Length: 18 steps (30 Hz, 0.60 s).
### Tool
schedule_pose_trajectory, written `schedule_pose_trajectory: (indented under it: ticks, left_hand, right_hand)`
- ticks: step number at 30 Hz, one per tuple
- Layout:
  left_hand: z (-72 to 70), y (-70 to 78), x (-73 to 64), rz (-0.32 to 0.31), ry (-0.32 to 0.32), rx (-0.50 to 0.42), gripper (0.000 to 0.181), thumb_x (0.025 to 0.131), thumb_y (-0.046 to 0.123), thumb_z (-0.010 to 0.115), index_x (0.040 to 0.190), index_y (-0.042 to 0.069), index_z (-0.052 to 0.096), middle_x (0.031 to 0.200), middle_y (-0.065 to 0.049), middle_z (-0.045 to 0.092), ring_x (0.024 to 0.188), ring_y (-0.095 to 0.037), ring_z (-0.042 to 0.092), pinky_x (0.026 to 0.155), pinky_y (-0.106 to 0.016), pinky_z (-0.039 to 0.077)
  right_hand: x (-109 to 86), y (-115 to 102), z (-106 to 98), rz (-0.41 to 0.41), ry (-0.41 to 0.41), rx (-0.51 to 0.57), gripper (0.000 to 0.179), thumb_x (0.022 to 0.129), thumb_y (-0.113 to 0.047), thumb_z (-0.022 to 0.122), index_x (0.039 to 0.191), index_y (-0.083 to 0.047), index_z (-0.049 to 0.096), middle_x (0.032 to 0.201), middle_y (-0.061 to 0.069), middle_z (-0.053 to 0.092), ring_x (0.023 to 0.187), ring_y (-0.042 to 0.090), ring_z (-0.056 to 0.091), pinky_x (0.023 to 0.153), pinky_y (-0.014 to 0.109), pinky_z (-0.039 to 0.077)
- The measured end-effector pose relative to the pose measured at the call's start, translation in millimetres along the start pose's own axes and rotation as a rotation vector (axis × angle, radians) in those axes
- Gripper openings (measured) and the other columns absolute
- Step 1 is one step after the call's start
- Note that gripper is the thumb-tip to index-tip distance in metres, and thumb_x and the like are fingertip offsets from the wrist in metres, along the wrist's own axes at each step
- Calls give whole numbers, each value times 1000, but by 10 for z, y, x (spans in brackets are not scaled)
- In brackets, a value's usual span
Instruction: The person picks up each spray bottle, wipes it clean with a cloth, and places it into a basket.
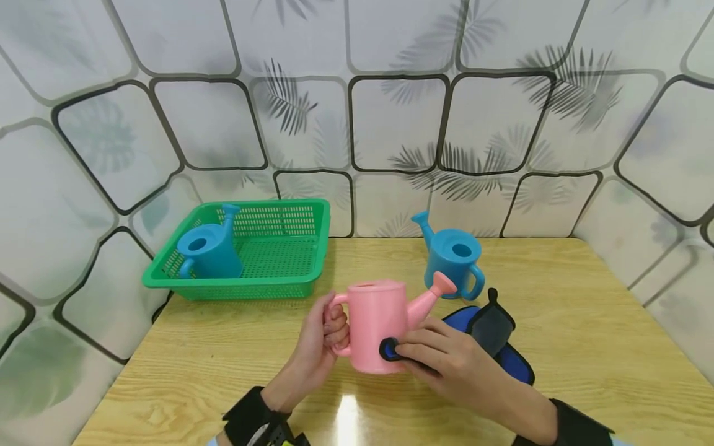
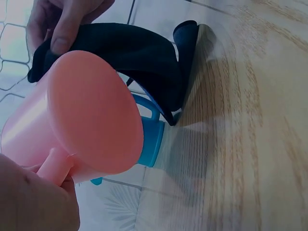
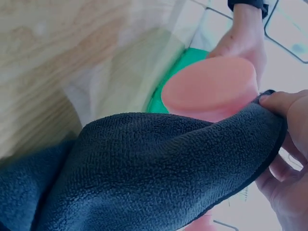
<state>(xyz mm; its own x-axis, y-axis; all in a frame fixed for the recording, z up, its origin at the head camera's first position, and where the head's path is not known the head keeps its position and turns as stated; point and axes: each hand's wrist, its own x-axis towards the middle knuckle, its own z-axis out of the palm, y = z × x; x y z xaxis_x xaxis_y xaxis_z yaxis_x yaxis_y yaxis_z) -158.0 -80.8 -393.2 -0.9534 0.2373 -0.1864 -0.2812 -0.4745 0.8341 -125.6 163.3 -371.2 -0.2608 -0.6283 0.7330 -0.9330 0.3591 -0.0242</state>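
Note:
A pink watering can (image 1: 377,327) is held up over the table, its spout to the right. My left hand (image 1: 326,331) grips its handle, fingers curled around it; the can's round base (image 2: 96,113) faces the left wrist view. My right hand (image 1: 454,362) pinches one end of a dark fuzzy cloth (image 3: 159,163) with black edging and a blue side. That end touches the can's lower side in the head view. The rest of the cloth (image 1: 515,364) hangs behind the right hand to the table. Part of the cloth is hidden by that hand.
A green basket (image 1: 320,266) stands at the back left with a blue watering can (image 1: 207,248) in it. Another blue watering can (image 1: 454,260) stands on the wooden table (image 1: 580,310), behind the pink one and to the right. Patterned walls enclose the table's back and sides.

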Motion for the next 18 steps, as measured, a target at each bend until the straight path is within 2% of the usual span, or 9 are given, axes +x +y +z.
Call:
schedule_pose_trajectory:
  ticks: [6, 18]
  left_hand:
    - [-17, 24, 8, 25, 35, -31, 46, 108, 38, 38, 66, 20, 34, 52, 14, 29, 45, -1, 25, 50, -18, 25]
    - [-23, 30, 7, 23, 19, -33, 46, 108, 38, 37, 66, 20, 33, 53, 14, 30, 45, -1, 27, 49, -17, 26]
  right_hand:
    - [-45, -29, 21, -54, -42, 33, 26, 106, -26, 54, 105, -13, 77, 103, -4, 77, 95, 13, 64, 86, 21, 53]
    - [-59, -46, 22, -47, -27, -13, 30, 107, -28, 52, 102, -13, 78, 101, -4, 77, 93, 13, 64, 84, 21, 54]
